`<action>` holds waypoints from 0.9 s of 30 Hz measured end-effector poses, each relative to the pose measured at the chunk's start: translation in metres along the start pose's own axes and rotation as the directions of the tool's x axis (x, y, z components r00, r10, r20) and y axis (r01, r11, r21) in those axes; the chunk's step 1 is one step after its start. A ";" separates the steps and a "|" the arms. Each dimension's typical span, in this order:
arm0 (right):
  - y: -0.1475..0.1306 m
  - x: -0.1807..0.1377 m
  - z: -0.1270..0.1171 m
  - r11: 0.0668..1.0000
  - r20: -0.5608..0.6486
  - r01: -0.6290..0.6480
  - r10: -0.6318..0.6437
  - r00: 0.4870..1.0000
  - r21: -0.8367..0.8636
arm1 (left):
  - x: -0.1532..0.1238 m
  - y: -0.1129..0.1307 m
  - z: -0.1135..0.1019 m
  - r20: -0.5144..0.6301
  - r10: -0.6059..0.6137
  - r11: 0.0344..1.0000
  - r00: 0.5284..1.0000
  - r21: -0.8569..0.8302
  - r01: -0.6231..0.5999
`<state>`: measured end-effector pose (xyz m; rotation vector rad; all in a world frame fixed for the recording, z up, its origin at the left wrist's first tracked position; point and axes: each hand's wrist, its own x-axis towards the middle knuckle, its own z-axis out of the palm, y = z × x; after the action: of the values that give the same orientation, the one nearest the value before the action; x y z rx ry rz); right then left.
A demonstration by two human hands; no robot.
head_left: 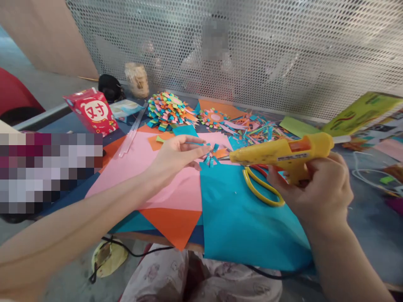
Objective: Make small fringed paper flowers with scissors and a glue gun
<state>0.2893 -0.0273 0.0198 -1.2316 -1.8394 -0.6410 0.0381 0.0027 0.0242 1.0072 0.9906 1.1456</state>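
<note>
The red packet (pixel 91 111) seems to read "对".

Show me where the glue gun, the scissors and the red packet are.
glue gun (pixel 283 153), head view, on the yellow barrel.
scissors (pixel 255 191), head view, on the yellow handle loop.
red packet (pixel 92 111), head view, on its printed front.

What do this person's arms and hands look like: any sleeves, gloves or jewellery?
Both are bare. The left hand and the right hand wear no gloves, and no ring, watch or bracelet shows. No sleeve reaches the left forearm or the right forearm as far as the picture goes. Lower down, pale fabric with small printed figures covers the lap.
</note>
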 end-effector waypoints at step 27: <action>0.005 -0.010 0.001 0.913 -0.062 0.310 -0.337 0.940 -0.265 | 0.001 -0.002 -0.001 -0.013 0.015 1.000 1.000 0.013 -0.015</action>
<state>0.2951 -0.0295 0.0105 -1.0299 -1.9323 -1.1337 0.0376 0.0036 0.0222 1.0200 1.0029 1.1608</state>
